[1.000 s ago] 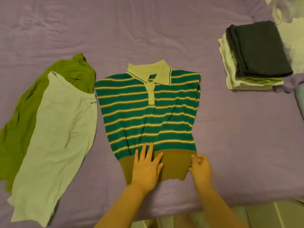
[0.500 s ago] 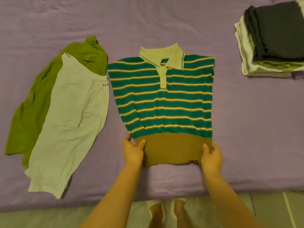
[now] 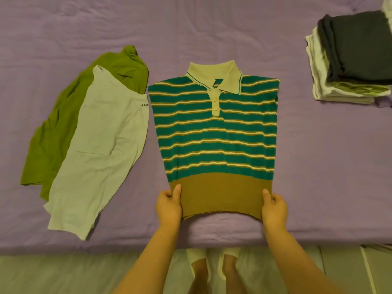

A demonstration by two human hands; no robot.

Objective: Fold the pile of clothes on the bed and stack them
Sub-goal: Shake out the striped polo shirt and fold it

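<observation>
Head view is looking down on a purple-sheeted bed (image 3: 212, 28). Striped polo shirt (image 3: 214, 132) is lying face up in the middle, collar pointing away, sleeves tucked under so its sides are running nearly straight. Left hand (image 3: 168, 205) is pinching the brown hem band at its left corner, thumb on top of the cloth. Right hand (image 3: 274, 207) is gripping the right corner the same way, thumb over the fabric. Near edge of the hem is lifting slightly off the sheet between them. White t-shirt (image 3: 101, 149) is lying unfolded just left of the polo, overlapping a green garment (image 3: 57, 134) beneath it. Folded stack (image 3: 350, 60) is sitting well apart at the far right, dark grey piece on top of pale ones.
</observation>
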